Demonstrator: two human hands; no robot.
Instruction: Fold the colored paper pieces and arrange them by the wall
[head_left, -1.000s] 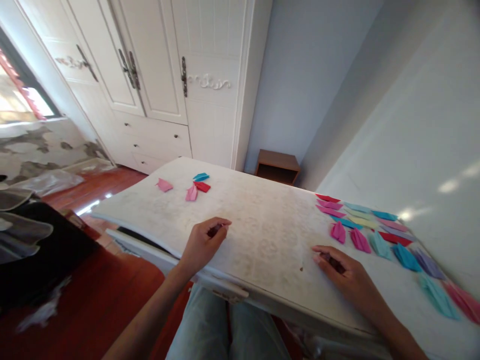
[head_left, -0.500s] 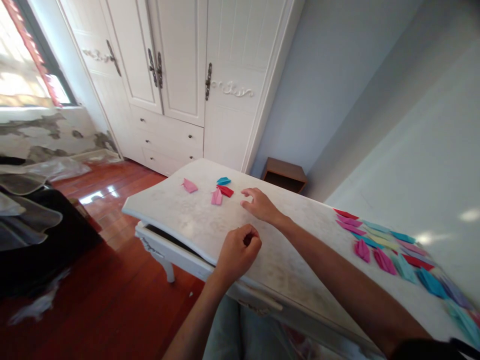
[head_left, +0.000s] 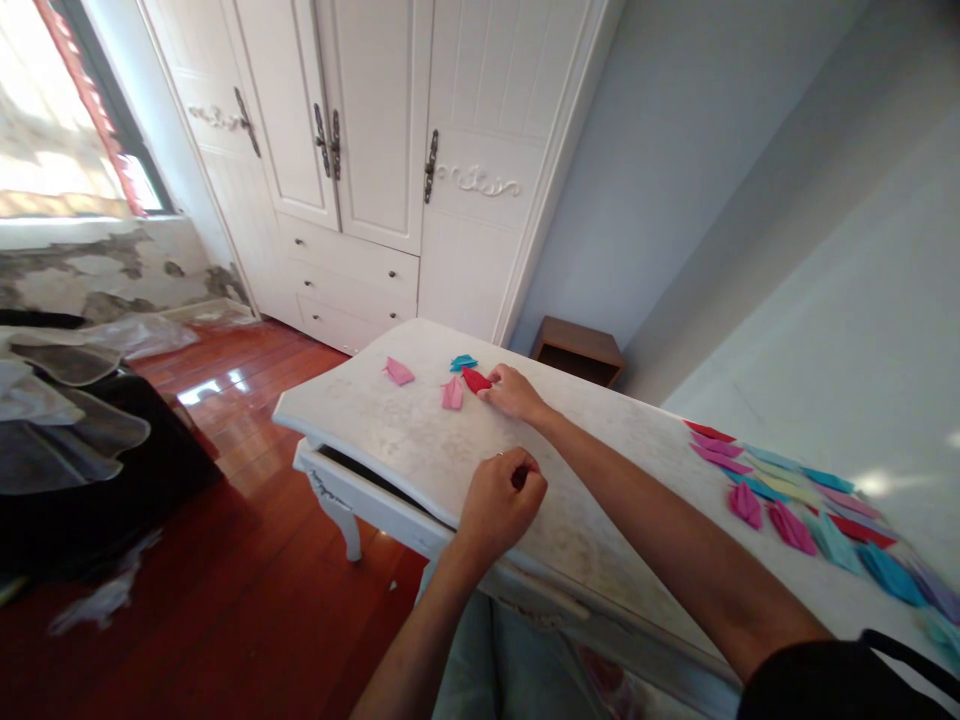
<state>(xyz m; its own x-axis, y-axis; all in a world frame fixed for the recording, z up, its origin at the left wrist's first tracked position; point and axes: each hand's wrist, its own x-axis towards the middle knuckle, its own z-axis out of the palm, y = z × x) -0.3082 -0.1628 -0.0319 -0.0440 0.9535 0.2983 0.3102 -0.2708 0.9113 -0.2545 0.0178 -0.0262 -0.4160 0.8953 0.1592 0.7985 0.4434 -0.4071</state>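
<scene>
My right hand (head_left: 514, 393) reaches over the table and pinches the near end of a red folded-paper crane (head_left: 475, 379) between thumb and fingers. Beside that crane lie a blue paper crane (head_left: 463, 362) and a pink paper crane (head_left: 451, 394). Another pink paper crane (head_left: 399, 371) rests farther left. My left hand (head_left: 501, 500) hovers by the table's front edge, its fingers curled into a loose fist. Nothing shows inside it.
Several folded papers (head_left: 817, 490) in many colours lie in rows along the right side of the white table (head_left: 360, 410). A drawer (head_left: 367, 485) sits slightly ajar below. Behind stand a white wardrobe (head_left: 375, 130) and a brown box-shaped cabinet (head_left: 581, 340).
My right hand has moved left to the red paper crane, and its fingers have closed on the end. My left hand keeps the same curl. The camera view has shifted slightly left.
</scene>
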